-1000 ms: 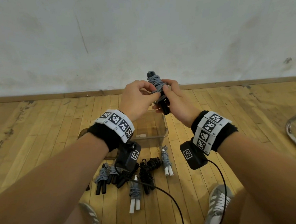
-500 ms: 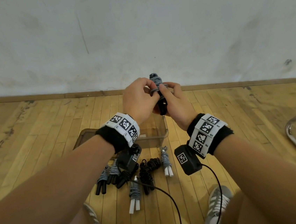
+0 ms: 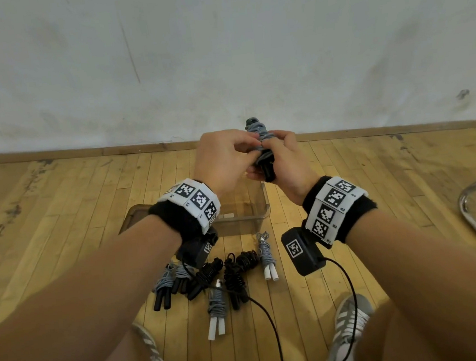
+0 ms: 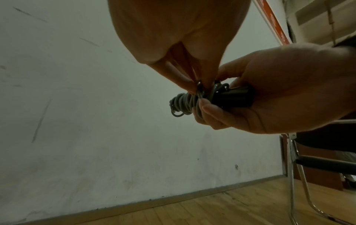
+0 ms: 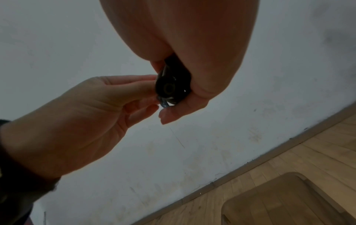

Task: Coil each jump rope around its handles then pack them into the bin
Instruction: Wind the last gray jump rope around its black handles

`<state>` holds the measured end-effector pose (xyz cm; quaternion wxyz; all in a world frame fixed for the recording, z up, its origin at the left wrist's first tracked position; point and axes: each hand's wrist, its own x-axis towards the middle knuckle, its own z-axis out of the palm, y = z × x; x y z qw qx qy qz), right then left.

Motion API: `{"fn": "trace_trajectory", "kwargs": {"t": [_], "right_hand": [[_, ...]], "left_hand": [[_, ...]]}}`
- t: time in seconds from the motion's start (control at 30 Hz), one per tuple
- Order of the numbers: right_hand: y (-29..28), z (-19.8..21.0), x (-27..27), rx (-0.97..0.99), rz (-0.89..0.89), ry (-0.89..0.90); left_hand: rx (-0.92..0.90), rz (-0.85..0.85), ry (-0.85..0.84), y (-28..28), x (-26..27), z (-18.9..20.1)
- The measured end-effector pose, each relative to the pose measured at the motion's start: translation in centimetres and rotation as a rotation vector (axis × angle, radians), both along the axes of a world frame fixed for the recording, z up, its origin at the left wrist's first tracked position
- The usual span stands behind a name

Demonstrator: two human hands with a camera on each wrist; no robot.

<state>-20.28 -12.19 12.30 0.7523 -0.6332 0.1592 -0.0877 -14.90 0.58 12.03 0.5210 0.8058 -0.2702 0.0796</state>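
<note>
Tucking the last turn of a grey jump rope, held up above the bin

The left hand (image 3: 224, 158) pinches a grey loop against the jump rope (image 3: 258, 137); a second ago its fingers sat lower and looser on the coil, so the end looks nearly secured. The right hand (image 3: 283, 161) stays wrapped around the black handles (image 4: 234, 97). The bin (image 3: 258, 207) below seems to be empty; five wound ropes (image 3: 226, 272) lie on the floor, unmoved.
</note>
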Motion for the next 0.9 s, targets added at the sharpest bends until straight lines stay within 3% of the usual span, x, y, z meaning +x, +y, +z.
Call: {"fn": "trace_trajectory", "kwargs": {"t": [0.33,0.53,0.6,0.73,0.9], "right_hand": [[-0.2,-0.2,-0.2,-0.187,0.074,-0.014],[-0.1,-0.7,-0.6,-0.285,0.135,-0.037],[-0.3,-0.6,-0.5,-0.297,0.136,-0.087],[-0.8,-0.4,-0.7,-0.316,0.151,-0.166],[-0.9,-1.6,-1.1,-0.42,0.162,-0.18]], "left_hand": [[0.019,0.057,0.07,0.5,0.9,0.4],[0.184,0.059,-0.103,0.5,0.6,0.4],[0.068,0.151,-0.002,0.3,0.7,0.3],[-0.36,0.169,0.41,0.0,0.7,0.5],[-0.322,0.121,0.496,0.1,0.9,-0.3]]}}
